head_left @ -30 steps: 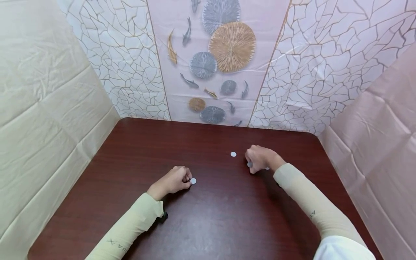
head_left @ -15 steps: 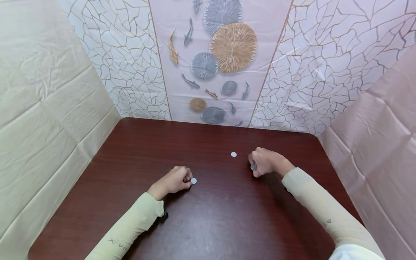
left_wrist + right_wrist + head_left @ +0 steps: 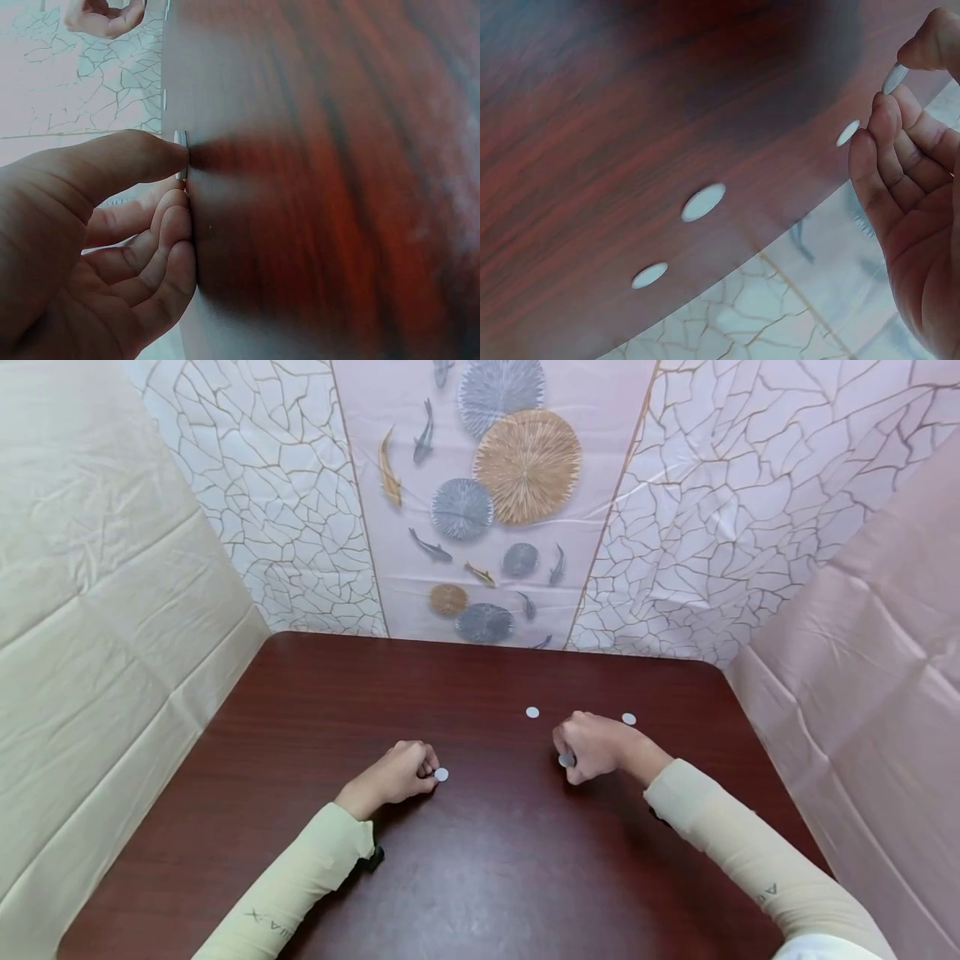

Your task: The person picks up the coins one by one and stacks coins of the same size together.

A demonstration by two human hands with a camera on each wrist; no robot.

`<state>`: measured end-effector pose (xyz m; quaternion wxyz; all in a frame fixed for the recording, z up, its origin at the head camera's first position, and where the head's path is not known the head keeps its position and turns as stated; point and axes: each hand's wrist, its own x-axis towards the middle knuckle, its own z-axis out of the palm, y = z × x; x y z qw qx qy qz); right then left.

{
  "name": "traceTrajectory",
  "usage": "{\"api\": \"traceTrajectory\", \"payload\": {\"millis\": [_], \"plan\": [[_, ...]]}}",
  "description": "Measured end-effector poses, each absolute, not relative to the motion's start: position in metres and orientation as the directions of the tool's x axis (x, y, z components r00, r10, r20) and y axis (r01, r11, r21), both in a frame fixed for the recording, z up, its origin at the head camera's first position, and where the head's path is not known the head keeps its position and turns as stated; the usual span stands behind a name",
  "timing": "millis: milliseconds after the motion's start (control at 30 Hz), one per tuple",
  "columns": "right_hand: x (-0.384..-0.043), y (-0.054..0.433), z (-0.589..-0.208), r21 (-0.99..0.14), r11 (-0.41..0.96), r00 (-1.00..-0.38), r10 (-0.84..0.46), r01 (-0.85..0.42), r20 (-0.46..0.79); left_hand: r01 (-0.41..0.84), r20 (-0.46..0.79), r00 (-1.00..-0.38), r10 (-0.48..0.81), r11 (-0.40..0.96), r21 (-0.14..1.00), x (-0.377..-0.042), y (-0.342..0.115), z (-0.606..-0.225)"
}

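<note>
My left hand rests low at the middle of the dark red-brown table, pinching a small white disc. The left wrist view shows that disc edge-on at the thumb tip, by the tabletop. My right hand, farther back and to the right, pinches another white disc. In the right wrist view this disc is held between thumb and fingertips, tilted and off the table. The right hand's other fingers are bent below it.
White discs lie on the table: a back one, one behind the right wrist, and a larger-looking one in the right wrist view, hidden in the head view. Patterned cloth rises behind the tabletop, with pale cloth at both sides.
My right hand has come nearer to me with its disc, uncovering a disc behind the wrist and covering one beside it. The left hand has stayed in place.
</note>
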<state>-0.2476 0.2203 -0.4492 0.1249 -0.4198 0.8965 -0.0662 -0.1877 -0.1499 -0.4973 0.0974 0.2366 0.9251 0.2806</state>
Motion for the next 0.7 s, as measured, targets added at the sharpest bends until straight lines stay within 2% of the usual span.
{"api": "traceTrajectory", "payload": {"millis": [433,700], "plan": [[-0.23,0.182,-0.457,-0.23,0.567,-0.551,-0.824,-0.791,-0.135,0.368,-0.056,-0.877,0.478,0.74,0.563,-0.187,-0.147,-0.495],[-0.225,0.162,-0.467,-0.223,0.559,-0.551,-0.828,-0.799,-0.104,0.37,-0.056,-0.877,0.477,0.745,0.555,-0.186,-0.148,-0.495]]}}
